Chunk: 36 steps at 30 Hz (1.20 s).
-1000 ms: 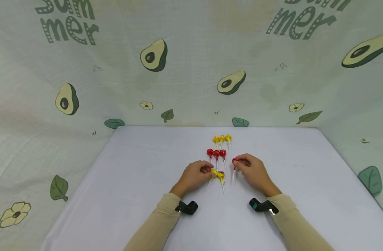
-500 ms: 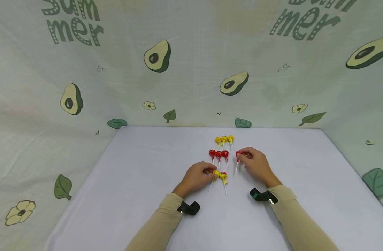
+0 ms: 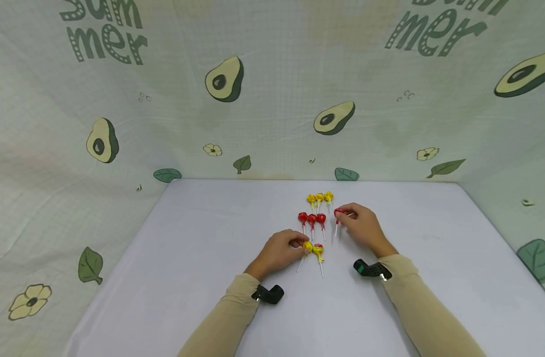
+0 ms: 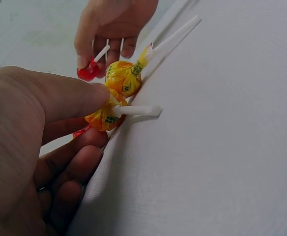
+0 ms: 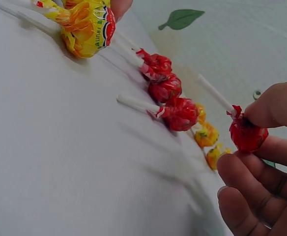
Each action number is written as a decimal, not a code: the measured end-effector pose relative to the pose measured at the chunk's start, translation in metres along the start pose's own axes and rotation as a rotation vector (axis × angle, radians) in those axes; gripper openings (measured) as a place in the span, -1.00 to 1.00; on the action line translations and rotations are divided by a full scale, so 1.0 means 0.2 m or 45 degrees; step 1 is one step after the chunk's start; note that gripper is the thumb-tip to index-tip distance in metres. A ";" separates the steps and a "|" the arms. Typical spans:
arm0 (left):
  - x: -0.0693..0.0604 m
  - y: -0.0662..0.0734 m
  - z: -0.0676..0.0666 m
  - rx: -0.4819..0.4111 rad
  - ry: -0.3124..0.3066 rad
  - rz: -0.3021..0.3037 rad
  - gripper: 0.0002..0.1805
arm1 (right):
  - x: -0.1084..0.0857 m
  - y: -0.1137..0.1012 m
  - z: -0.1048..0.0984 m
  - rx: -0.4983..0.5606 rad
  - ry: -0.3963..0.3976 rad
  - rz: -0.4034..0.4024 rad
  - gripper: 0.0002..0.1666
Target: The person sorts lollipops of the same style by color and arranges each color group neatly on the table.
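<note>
My left hand (image 3: 281, 252) pinches the candy end of a yellow lollipop (image 4: 104, 118) between thumb and fingers, its white stick pointing toward me. Right beside it lies another yellow lollipop (image 3: 318, 249) with a red mark on its wrapper. My right hand (image 3: 360, 225) holds a red lollipop (image 5: 249, 133) by its head, raised off the table, as the right wrist view shows. To its left, three red lollipops (image 3: 312, 218) lie in a row with their sticks toward me. Behind them is a row of three yellow lollipops (image 3: 319, 197).
Everything lies on a table with a white cover (image 3: 201, 223). A fabric backdrop (image 3: 272, 89) printed with avocados, leaves and flowers rises behind the table's far edge. Each wrist wears a black band (image 3: 270, 294).
My right hand has moved away from me with the red lollipop, from beside the front yellow pair to beside the red row. My left hand stays on its yellow lollipop. The head view shifted slightly.
</note>
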<state>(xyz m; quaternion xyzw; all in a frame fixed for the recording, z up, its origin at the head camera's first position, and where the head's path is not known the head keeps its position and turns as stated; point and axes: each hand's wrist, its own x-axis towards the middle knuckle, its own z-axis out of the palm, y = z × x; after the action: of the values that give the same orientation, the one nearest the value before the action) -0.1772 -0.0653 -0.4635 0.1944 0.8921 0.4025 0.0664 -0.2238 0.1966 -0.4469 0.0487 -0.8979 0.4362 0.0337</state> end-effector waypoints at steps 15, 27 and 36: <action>-0.01 0.00 0.00 -0.006 0.011 -0.010 -0.74 | 0.03 0.00 -0.02 0.141 -0.085 0.035 -0.50; 0.00 0.00 0.01 -0.022 0.027 0.013 -0.76 | 0.07 -0.01 -0.01 0.095 -0.068 0.024 -0.56; 0.00 -0.01 0.01 -0.023 0.034 0.022 -0.76 | 0.10 -0.01 -0.01 0.066 -0.079 -0.022 -0.59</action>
<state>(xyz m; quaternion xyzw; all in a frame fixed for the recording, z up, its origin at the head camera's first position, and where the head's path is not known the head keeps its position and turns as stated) -0.1779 -0.0648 -0.4670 0.1961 0.8875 0.4137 0.0527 -0.2428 0.1957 -0.4420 0.0710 -0.8864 0.4574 0.0083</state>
